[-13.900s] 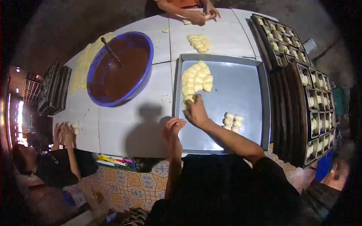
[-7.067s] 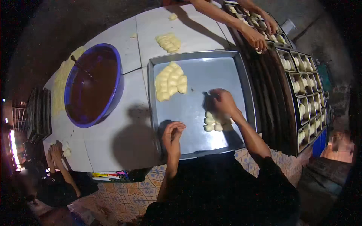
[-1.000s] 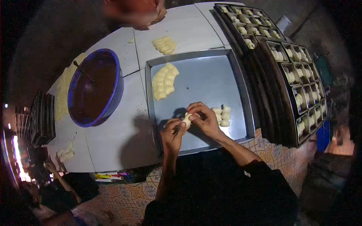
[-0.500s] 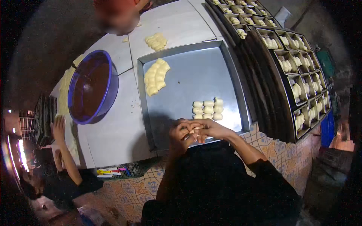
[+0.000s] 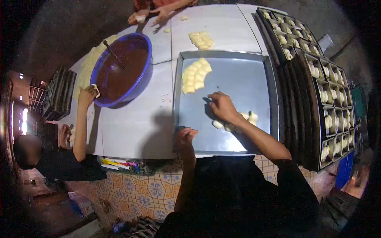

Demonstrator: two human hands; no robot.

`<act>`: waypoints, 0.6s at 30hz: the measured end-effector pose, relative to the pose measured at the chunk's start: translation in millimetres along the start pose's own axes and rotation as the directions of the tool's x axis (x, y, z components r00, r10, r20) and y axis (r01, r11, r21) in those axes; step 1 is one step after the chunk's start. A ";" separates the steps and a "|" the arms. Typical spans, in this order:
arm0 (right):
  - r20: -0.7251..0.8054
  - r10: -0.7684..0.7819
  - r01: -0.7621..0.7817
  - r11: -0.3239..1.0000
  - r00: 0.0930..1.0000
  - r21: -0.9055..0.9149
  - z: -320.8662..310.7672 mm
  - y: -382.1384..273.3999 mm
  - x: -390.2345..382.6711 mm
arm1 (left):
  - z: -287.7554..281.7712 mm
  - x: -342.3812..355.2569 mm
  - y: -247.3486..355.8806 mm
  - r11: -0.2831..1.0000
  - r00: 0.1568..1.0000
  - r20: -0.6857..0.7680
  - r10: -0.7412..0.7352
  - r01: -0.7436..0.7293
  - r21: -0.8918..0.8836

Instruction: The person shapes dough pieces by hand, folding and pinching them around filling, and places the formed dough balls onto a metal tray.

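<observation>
A metal tray point(image 5: 266, 99) holds a slab of scored yellow dough point(image 5: 195, 77) at its upper left and small pale dough pieces point(image 5: 218, 123) at its lower right, partly hidden behind my right forearm. My right hand point(image 5: 222, 105) hangs over the tray's middle, above and left of those pieces, fingers bent and apart with nothing visible in them. My left hand point(image 5: 187, 137) is at the tray's lower left, in shade, its fingers loosely curled and nothing visible in them.
A blue basin point(image 5: 121, 69) of brown liquid stands left. Stacked moulds with dough point(image 5: 329, 119) line the right; more moulds point(image 5: 57, 91) stand far left. A co-worker's hand point(image 5: 87, 96) holds something white by the basin. Another person's hands point(image 5: 158, 14) work at the far side, near dough point(image 5: 200, 39).
My hands have moved apart from working dough together; the right has moved up over the tray. The left co-worker's hand has reached up to the basin, and the far person's hands have appeared.
</observation>
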State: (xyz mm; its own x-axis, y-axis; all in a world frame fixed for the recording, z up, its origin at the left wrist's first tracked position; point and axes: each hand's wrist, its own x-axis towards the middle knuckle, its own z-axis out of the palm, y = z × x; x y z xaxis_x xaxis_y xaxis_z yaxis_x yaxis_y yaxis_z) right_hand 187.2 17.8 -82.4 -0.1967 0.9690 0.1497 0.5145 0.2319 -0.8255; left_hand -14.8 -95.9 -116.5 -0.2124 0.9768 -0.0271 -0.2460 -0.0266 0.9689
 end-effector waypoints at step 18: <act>0.005 0.074 -0.067 0.874 0.997 0.482 15.7 -95.1 -43.4 | 24.6 28.6 65.8 0.960 0.953 0.204 -0.223 0.252 -0.125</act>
State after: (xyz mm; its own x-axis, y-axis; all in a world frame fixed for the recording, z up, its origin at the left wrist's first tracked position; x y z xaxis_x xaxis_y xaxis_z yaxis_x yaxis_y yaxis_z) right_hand 133.7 -47.7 -18.9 -0.1627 0.9829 0.0856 0.0602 0.0965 -0.9935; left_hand -13.8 -64.4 -47.5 0.0454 0.9803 -0.1920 -0.4082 0.1936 0.8921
